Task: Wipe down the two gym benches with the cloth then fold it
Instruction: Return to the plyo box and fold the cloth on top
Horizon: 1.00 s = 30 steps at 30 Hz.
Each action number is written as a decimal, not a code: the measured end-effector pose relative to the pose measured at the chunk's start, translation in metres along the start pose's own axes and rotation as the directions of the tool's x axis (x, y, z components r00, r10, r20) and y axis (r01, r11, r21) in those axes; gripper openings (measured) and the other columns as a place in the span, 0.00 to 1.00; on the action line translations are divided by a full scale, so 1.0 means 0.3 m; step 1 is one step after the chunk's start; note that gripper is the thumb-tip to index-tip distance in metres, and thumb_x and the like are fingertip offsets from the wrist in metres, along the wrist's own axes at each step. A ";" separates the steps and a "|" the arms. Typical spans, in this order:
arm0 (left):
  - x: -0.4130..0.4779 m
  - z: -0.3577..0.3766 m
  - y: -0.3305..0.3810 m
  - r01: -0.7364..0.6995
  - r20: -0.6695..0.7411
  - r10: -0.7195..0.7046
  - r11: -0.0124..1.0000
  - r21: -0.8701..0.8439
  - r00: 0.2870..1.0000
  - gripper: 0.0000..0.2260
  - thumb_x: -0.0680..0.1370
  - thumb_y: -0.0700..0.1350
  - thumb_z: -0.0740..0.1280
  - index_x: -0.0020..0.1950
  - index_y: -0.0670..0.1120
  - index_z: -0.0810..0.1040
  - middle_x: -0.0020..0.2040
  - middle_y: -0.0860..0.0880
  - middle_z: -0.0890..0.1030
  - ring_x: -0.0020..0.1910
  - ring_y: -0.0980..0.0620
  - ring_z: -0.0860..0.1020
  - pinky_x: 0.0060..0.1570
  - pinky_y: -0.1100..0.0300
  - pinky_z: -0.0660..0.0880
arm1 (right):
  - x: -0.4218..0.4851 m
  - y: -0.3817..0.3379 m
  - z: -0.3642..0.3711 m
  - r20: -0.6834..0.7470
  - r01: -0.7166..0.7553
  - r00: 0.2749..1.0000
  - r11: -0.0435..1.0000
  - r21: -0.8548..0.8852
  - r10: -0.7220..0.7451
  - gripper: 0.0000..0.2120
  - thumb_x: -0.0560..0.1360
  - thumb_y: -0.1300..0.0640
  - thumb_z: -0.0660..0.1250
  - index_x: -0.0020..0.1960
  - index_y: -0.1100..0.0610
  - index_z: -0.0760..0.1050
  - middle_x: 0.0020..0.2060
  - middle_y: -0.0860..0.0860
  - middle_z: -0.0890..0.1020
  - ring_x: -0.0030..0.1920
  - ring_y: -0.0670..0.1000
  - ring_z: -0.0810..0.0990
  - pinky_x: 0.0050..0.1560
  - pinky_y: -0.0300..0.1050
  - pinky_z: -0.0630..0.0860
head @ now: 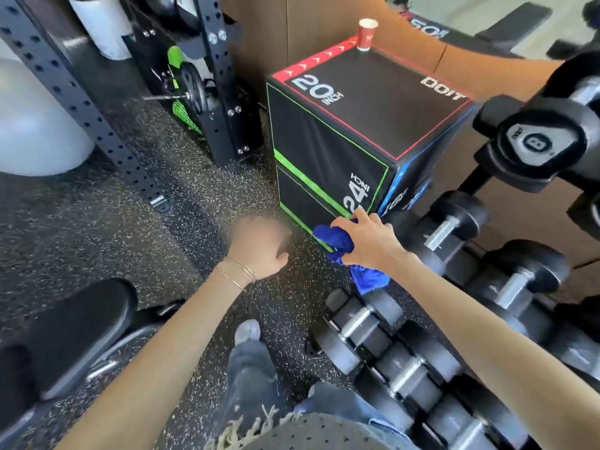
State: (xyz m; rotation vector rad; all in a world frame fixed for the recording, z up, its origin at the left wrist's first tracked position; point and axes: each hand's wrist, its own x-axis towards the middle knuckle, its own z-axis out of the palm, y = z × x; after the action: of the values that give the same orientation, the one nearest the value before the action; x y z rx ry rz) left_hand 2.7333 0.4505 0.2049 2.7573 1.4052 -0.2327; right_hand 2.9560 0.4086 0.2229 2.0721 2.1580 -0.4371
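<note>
Head view.
- Right hand [367,241]: fingers curled round a bunched blue cloth [337,238], one end hanging below the fist.
- Left hand [259,248]: just left of the grip and apart from it, blurred; whether its fingers are spread or closed cannot be told.
- Black box [357,118]: directly beyond the grip, its lower corner next to the cloth.
- Paper cup [367,34]: on the box's far corner.
- Dumbbells [367,323]: racked below and right of the grip.
- Padded bench [81,323]: well left of the grip.
</note>
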 end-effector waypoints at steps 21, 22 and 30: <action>0.595 -0.104 -0.703 -0.282 -0.029 0.284 0.957 0.072 0.958 0.22 0.76 0.57 0.59 0.69 0.54 0.67 0.65 0.50 0.74 0.65 0.47 0.70 0.66 0.50 0.64 | 0.690 -0.261 -0.181 -0.101 -0.244 0.960 0.955 0.168 0.263 0.31 0.68 0.49 0.72 0.68 0.43 0.63 0.58 0.54 0.66 0.57 0.60 0.68 0.51 0.56 0.72; 0.615 -0.100 -0.706 -0.288 -0.022 0.290 0.956 0.060 0.957 0.22 0.76 0.57 0.59 0.69 0.54 0.67 0.65 0.50 0.74 0.65 0.47 0.70 0.66 0.50 0.63 | 0.704 -0.254 -0.187 -0.102 -0.259 0.955 0.951 0.169 0.278 0.31 0.68 0.49 0.72 0.67 0.43 0.63 0.58 0.54 0.67 0.57 0.60 0.68 0.49 0.54 0.71; 0.780 -0.095 -0.722 -0.319 -0.016 0.319 0.948 0.006 0.947 0.22 0.76 0.56 0.60 0.70 0.54 0.67 0.65 0.51 0.74 0.66 0.47 0.68 0.67 0.49 0.62 | 0.849 -0.183 -0.213 -0.053 -0.333 0.933 0.912 0.238 0.355 0.30 0.67 0.49 0.72 0.66 0.44 0.64 0.57 0.54 0.67 0.57 0.61 0.69 0.52 0.57 0.70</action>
State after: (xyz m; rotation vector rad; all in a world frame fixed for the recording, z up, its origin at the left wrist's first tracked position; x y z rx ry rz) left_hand 2.6972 0.7687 0.2053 2.9384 0.9366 -0.1986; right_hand 2.8944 0.6695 0.2188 2.5825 1.7976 -0.5716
